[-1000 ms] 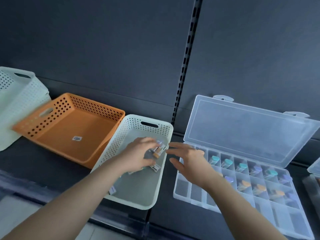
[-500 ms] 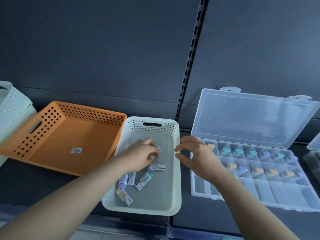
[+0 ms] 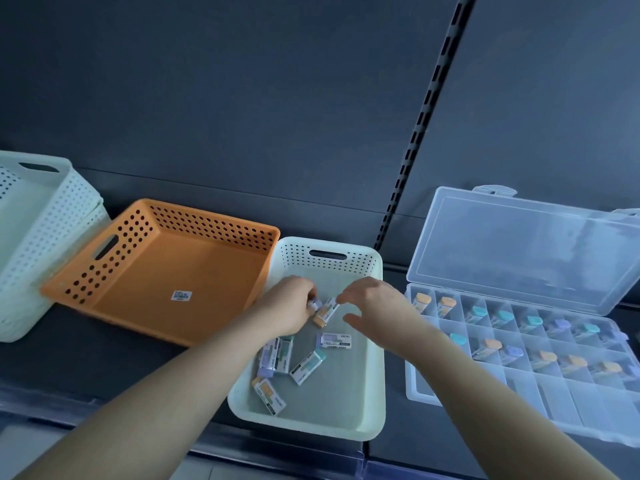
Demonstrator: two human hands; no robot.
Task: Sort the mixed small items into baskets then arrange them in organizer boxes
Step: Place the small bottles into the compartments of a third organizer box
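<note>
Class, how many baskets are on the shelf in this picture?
3: a white basket far left, possibly several nested; an orange basket beside it; a pale basket in the middle, holding small items.

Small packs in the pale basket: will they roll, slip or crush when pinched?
Probably won't roll: the packs are boxy and lie flat in the pale basket. Likely light: the left hand pinches an orange-ended pack by fingertips alone. Glossy wrappers might slip.

The shelf (image 3: pixel 86 358) holds white baskets (image 3: pixel 41 244), an orange basket (image 3: pixel 156 268), a cream basket (image 3: pixel 375 386) and an organizer box (image 3: pixel 571 400).
</note>
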